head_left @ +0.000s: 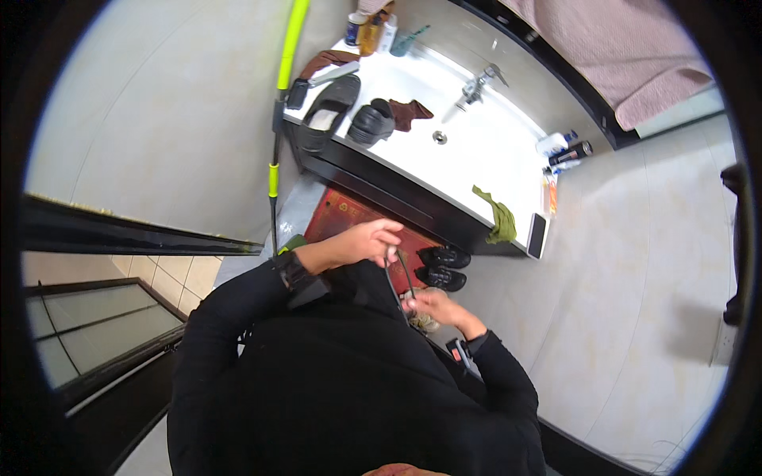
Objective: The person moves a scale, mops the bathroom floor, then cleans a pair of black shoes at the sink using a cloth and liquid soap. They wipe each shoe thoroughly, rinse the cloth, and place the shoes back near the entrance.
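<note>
Both my hands are raised in front of my body, with a thin dark cord (406, 274) stretched between them. My left hand (371, 242) is higher up, its fingers curled and pinching the upper end of the cord. Lower and to the right, my right hand (439, 308) has its fingers closed around the other end. The cord seems to form a narrow loop; part of it is lost against my black clothing. Just beyond my hands a pair of black shoes (441, 268) stands on the floor. A beige item (425, 322) shows partly below my right hand.
Ahead is a white sink (472, 147) holding a black slipper (332, 111), a black shoe (371, 123), a brown cloth (410, 114) and a green cloth (497, 216). A phone (537, 235) lies at its corner. A green-and-black pole (275, 151) leans at left. A red mat (341, 216) lies below.
</note>
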`<action>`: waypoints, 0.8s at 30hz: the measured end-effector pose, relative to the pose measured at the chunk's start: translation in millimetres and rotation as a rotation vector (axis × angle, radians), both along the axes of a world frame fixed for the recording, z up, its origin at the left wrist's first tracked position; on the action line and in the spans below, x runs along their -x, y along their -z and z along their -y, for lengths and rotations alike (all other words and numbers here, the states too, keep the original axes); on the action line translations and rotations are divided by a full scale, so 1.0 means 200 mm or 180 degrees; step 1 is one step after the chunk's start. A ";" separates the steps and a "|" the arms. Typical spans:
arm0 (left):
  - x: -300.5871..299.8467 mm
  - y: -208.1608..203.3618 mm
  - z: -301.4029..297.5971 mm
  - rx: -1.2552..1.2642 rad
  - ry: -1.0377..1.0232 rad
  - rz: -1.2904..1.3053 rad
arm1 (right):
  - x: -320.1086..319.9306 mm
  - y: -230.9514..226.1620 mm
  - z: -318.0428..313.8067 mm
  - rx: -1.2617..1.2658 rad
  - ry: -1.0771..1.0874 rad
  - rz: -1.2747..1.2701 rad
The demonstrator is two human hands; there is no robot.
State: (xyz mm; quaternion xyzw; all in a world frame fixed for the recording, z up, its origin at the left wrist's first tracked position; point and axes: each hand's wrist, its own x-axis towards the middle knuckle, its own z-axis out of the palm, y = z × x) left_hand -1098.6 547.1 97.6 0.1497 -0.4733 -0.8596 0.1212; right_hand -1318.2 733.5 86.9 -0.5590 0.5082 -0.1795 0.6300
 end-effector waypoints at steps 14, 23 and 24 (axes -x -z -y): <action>-0.78 0.12 -0.14 0.2698 -0.0493 0.0779 | -0.11 -0.25 -0.15 -0.0389 0.0836 -0.0223; 0.00 -0.16 -0.06 0.3745 0.2075 -0.0261 | -0.13 -0.25 -0.13 -0.0021 0.1372 -0.0318; 0.03 -0.16 -0.07 0.4030 0.2144 -0.0234 | -0.13 -0.25 -0.12 -0.0090 0.1546 -0.0296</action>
